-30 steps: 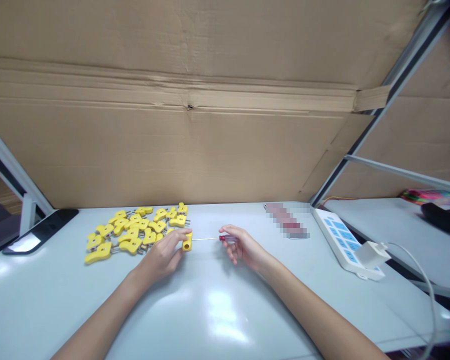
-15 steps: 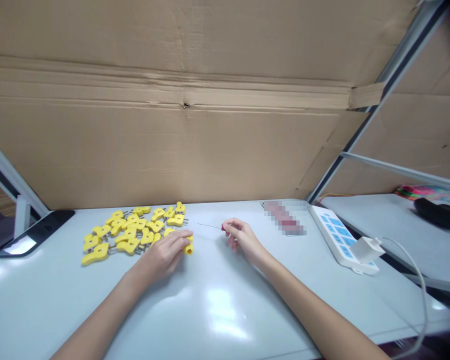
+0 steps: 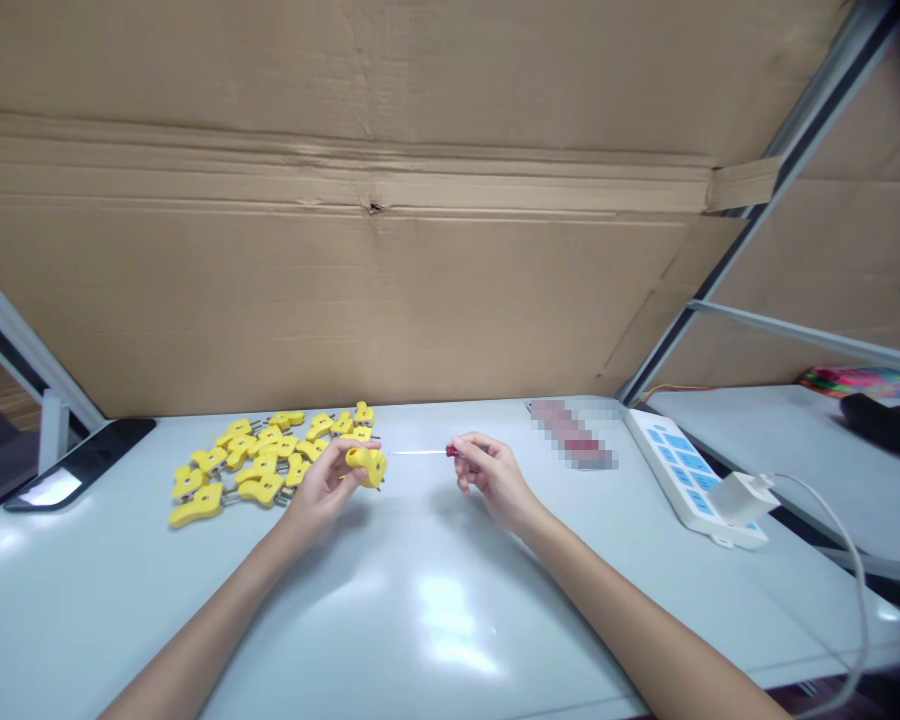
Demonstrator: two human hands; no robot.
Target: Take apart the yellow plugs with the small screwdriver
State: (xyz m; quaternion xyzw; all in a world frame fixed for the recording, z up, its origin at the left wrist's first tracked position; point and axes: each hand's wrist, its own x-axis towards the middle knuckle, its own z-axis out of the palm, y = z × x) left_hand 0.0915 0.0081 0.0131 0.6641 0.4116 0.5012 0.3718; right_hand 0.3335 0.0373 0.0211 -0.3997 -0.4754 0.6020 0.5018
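Between the fingers and thumb of my left hand [image 3: 328, 487] is a yellow plug [image 3: 371, 466], raised off the table, with its round hollow end showing. My right hand [image 3: 493, 478] pinches a thin screwdriver [image 3: 451, 451] by its red handle. The slim metal shaft points left, its tip close to the plug but apart from it as far as I can see. Behind and left of my left hand lies a loose pile of similar yellow plugs [image 3: 262, 488] with metal pins.
A white power strip [image 3: 671, 465] with a charger [image 3: 741, 497] and cable lies at the right. A blurred-out reddish item [image 3: 570, 430] sits at the back. A dark glossy phone-like slab [image 3: 82, 465] is at the left. Cardboard [image 3: 420, 310] walls off the rear.
My left hand has lifted the yellow plug from the table and turned, so its thumb side now shows. The screwdriver has stayed nearly in place, now held a little more level.
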